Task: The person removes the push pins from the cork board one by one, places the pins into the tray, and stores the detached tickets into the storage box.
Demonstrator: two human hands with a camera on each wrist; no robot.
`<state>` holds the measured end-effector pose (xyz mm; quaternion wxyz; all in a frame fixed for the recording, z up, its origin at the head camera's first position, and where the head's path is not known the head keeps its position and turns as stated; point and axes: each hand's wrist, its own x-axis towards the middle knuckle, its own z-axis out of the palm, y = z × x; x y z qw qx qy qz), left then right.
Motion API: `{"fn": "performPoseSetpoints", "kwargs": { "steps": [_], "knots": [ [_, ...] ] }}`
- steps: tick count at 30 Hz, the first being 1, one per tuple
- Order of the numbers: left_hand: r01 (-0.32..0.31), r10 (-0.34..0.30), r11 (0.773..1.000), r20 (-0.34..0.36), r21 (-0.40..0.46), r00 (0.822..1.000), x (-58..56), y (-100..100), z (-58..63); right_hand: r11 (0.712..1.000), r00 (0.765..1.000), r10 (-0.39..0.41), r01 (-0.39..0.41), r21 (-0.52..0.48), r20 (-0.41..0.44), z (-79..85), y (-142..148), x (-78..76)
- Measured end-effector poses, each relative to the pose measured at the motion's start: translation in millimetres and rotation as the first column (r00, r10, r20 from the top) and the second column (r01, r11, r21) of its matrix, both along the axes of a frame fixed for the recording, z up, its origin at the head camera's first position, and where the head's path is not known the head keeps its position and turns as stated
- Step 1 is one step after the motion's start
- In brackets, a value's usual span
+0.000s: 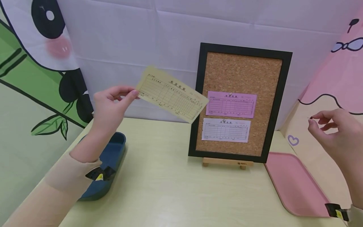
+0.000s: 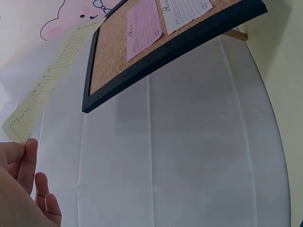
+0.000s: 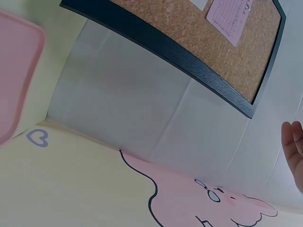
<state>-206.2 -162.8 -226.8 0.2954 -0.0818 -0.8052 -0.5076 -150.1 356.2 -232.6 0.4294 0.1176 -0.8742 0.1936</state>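
Observation:
My left hand (image 1: 112,102) pinches a yellow receipt slip (image 1: 173,94) by its left end, between thumb and fingers. The slip tilts down to the right, and its right corner overlaps the left frame edge of a corkboard (image 1: 229,75). On the cork hang a pink receipt slip (image 1: 231,108) and, below it, a white receipt slip (image 1: 226,134), each with a pushpin at its top. Right of the board, my right hand (image 1: 333,126) pinches a small pushpin (image 1: 311,118), its thin point facing left. The right wrist view shows only some fingertips (image 3: 292,135).
The corkboard leans on a wooden stand (image 1: 227,162) on the pale table (image 1: 158,176). A blue tray (image 1: 113,157) lies under my left forearm, and a pink tray (image 1: 297,183) sits at the right. A white cloth (image 1: 170,34) hangs behind.

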Motion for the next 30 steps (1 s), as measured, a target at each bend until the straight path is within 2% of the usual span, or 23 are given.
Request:
{"fn": "performPoseSetpoints", "kwargs": {
  "steps": [7, 14, 24, 30],
  "knots": [
    [-0.067, 0.069, 0.997, 0.051, -0.036, 0.996, 4.3, -27, -9.6, 0.999, 1.000, 0.005, -0.004, -0.039, 0.026, -13.8, 8, 3.5],
    [-0.100, 0.105, 0.994, 0.137, -0.044, 0.985, 9.9, -54, -16.5, 0.998, 0.999, 0.044, -0.045, -0.042, -0.028, -32.9, 19, 4.7],
    [-0.128, 0.129, 0.992, 0.195, -0.018, 0.972, 8.8, -95, -31.0, 0.997, 0.994, 0.065, -0.069, -0.044, -0.086, -62.2, 34, 3.0],
    [-0.177, 0.176, 0.984, 0.269, -0.021, 0.947, 10.2, -116, -33.4, 0.995, 0.993, 0.081, -0.085, -0.049, -0.084, -78.3, 39, 2.0]
  ]
}}
